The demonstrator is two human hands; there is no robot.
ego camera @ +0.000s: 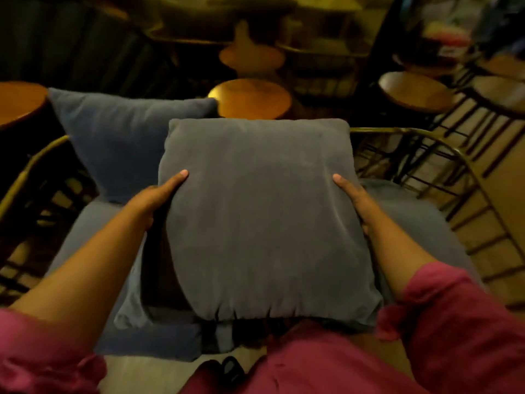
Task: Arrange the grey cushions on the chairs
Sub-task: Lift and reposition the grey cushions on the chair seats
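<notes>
I hold a square grey cushion (264, 217) flat in front of me, above the seat of a chair. My left hand (154, 199) grips its left edge, thumb on top. Gripping the right edge is my right hand (356, 201), thumb also on top. A second grey cushion (122, 140) leans upright at the back left of the chair. The chair's grey seat pad (93, 240) lies under the held cushion. Its curved metal frame (443, 143) shows at both sides.
Round wooden tables stand beyond the chair: one straight ahead (252, 99), one at the far left (20, 102), one at the right (414, 91). A pale lamp-like object (251, 54) stands further back. More wire-frame chairs (497, 95) crowd the right side.
</notes>
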